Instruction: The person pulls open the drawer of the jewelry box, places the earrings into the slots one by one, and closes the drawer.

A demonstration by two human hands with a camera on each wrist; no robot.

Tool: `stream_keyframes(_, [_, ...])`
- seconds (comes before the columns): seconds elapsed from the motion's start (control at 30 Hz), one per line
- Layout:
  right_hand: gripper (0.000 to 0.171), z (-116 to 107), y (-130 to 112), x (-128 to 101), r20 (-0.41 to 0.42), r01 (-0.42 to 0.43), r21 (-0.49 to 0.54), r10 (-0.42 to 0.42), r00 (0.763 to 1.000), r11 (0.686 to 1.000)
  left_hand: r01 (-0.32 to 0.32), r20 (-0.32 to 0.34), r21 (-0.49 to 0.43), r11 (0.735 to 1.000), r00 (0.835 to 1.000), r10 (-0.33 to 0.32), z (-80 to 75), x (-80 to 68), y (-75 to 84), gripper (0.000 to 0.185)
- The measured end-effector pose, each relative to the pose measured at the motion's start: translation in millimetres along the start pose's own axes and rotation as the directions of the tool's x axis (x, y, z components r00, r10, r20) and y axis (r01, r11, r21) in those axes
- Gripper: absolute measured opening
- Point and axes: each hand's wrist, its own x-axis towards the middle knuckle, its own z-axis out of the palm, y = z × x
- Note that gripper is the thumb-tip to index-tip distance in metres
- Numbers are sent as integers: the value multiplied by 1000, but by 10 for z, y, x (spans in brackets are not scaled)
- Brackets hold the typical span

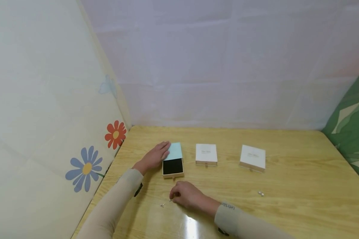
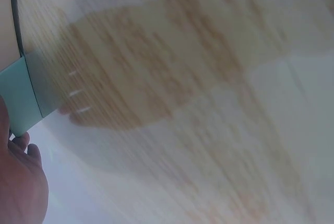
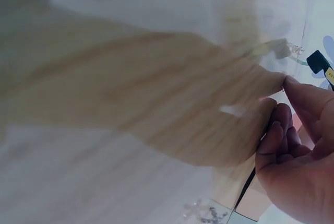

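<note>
Lying at right grip (image 1: 183, 194): earring (image 1: 170, 200)

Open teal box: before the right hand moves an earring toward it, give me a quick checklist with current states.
1. Teal box drawer slid open, dark insert exposed: ok.
2. Left hand rests on the box: ok.
3. Right hand has an earring pinched: cannot tell, fingers curled down on the table.
4. Loose earring lies left of the right hand: ok.
5. Second earring far right, untouched: ok.
6. Two white boxes closed: ok.
</note>
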Motion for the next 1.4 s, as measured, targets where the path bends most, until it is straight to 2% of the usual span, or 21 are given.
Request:
stream_keyframes(0.2, [5,7,10,27,-4,8,-48,-8,1000,999,35,36,-2,999,999,-35,-43,26,19,56])
stream_keyframes(0.5, [5,35,-36,59,40,-38,-47,40,998,998,-1,3,-6,1000,1000,1,-13,0,4,55])
stream_keyframes(0.77, [6,36,-76,86,46,-13,-130,19,999,991,-2,-10,-3,1000,1000,2,-22,-4,-3,55])
stream_keyframes(0.93, [5,35,-80,96,41,-20,-165,27,999,986,9,-1,-7,1000,1000,-9,-8,20,-5,55])
stream_keyframes(1.1, [9,73,-68,100,42,-17,-203,26,999,979,-22,-5,19,1000,1000,22,32,16,-19,55])
stream_keyframes(1.27, [11,83,-92,94,3,20,-259,-20,1000,966,-9,7,33,999,1000,8,51,20,-39,54])
stream_keyframes(1.4, [13,77,-107,102,-5,4,-264,-6,1000,964,2,17,21,1000,1000,-3,43,23,-38,55])
